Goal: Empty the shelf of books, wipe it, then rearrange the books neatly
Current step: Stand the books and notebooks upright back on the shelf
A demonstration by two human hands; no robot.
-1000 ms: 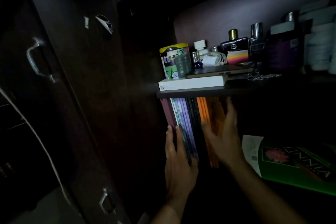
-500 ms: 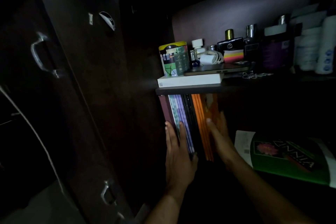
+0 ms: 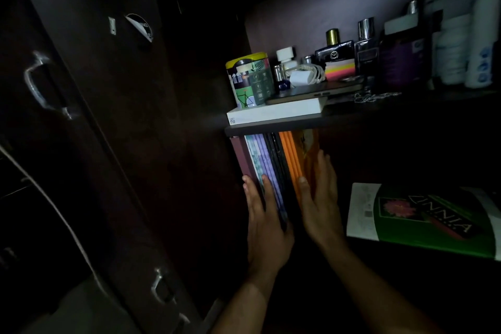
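Observation:
A row of upright books (image 3: 273, 160) stands at the left end of the dark lower shelf: maroon, pale purple, black and orange spines. My left hand (image 3: 267, 219) lies flat against the spines of the purple and maroon books, fingers straight. With straight fingers my right hand (image 3: 320, 198) presses the outer face of the orange book at the row's right end. A green book (image 3: 433, 222) with a pink flower on its cover lies flat on the same shelf to the right, apart from both hands.
The upper shelf board (image 3: 352, 116) carries a white box (image 3: 276, 112), a printed tin (image 3: 249, 80), a charger, perfume bottles (image 3: 336, 51) and white containers (image 3: 458, 49). An open dark cabinet door (image 3: 89, 116) with metal handles stands at the left.
My right hand has slid down and in along the orange book's face. The left hand stays flat on the spines. The view has shifted slightly.

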